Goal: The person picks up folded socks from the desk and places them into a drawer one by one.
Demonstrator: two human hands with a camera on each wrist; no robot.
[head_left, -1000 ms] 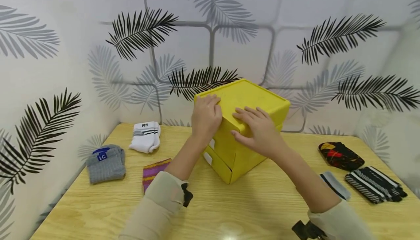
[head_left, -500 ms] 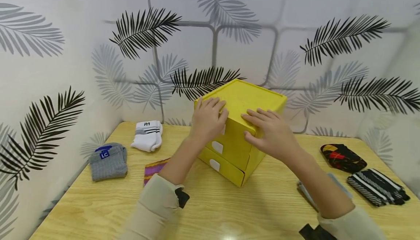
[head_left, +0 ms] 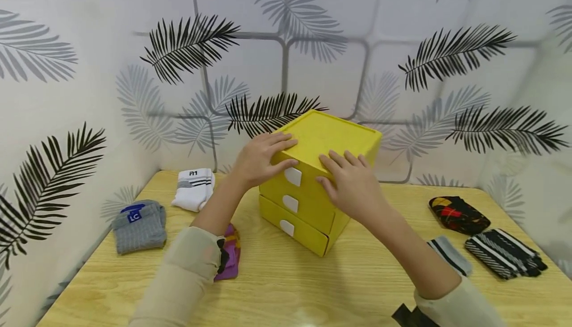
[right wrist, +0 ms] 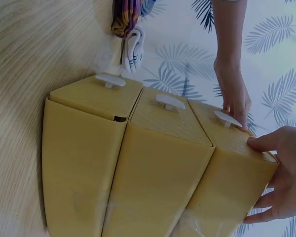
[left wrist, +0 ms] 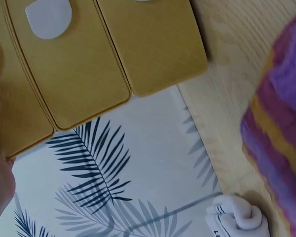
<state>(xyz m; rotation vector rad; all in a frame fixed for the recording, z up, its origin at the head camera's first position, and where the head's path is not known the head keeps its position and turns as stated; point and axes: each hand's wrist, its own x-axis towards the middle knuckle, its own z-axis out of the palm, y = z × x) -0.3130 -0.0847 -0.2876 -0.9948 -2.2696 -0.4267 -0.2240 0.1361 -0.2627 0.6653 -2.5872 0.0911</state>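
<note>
My judgement is that the work is only at its start. The box (head_left: 319,178) stands in the middle of the frame on the table (head_left: 313,287), all three drawers look shut, with the bottom one perhaps slightly proud of the others, and the socks lie outside: grey sock (head_left: 139,225) and white sock (head_left: 193,188) at left, purple sock (head_left: 230,257) half under my left sleeve, and three more pairs at right (head_left: 500,252). Nothing looks put away yet.

My left hand (head_left: 259,158) lies on the box's upper left corner, fingers (head_left: 281,144) nearly straight along the top edge, thumb near the top drawer's white handle (head_left: 293,176). My right hand (head_left: 353,185) presses flat on the near right edge, fingers (head_left: 344,161) spread and only slightly bent. Neither hand holds anything; both steady the box.
</note>
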